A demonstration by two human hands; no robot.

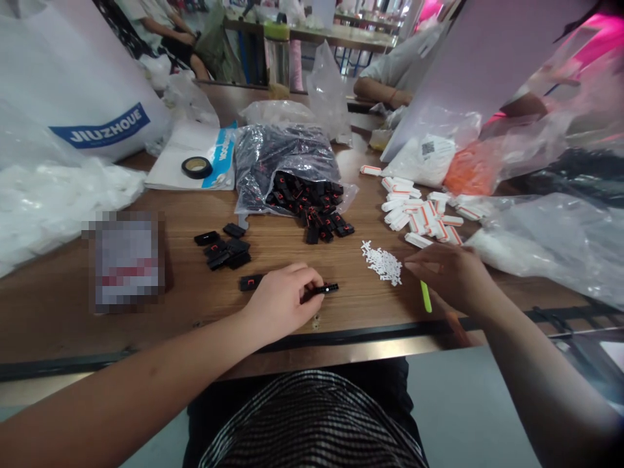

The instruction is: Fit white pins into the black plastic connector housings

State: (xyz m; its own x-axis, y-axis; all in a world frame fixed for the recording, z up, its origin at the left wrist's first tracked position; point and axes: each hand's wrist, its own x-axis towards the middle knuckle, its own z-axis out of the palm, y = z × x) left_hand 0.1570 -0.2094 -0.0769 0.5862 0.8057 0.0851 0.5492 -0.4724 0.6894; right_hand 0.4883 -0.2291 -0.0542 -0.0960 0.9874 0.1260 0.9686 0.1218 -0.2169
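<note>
My left hand is closed round a black plastic connector housing near the table's front edge. A small white spot shows on the housing's end face. Another black housing lies just left of that hand. On the right, my right hand hovers by a heap of tiny white plastic pieces, its fingers drawn together at the heap's right side. What is between those fingertips is too small to tell. A yellow-green stick shows below this hand; I cannot tell whether it is held or lying down.
Several black housings lie at centre left. More spill from a clear bag. White and orange parts are piled right, beside plastic bags. Black tape sits on a booklet. A bottle stands behind.
</note>
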